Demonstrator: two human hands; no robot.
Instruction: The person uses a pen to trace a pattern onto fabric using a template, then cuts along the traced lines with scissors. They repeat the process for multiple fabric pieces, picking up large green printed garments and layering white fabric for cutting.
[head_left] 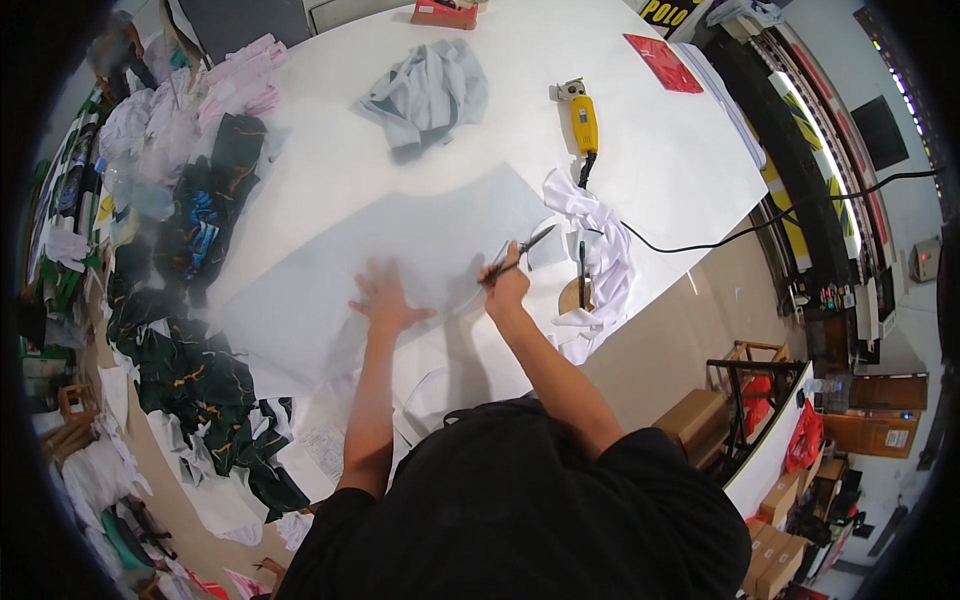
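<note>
A large flat piece of light grey fabric (400, 230) lies across the white table. My left hand (388, 302) rests on it with the fingers spread. At the fabric's right side, my right hand (508, 287) grips dark-handled scissors (538, 239), their blades pointing away to the upper right. Whether the blades touch the cloth is hard to tell. Just right of the scissors lies a bunched strip of white fabric (612, 262), with a thin dark green tool (582, 262) and a round brown piece (571, 297) beside it.
A yellow electric cutter (584, 122) trails a black cord (690, 247) off the table's right edge. Crumpled grey cloth (428, 95) sits farther back, near a red packet (664, 63). Dark green patterned fabric (190, 360) is heaped along the left. Rolls and boxes stand right.
</note>
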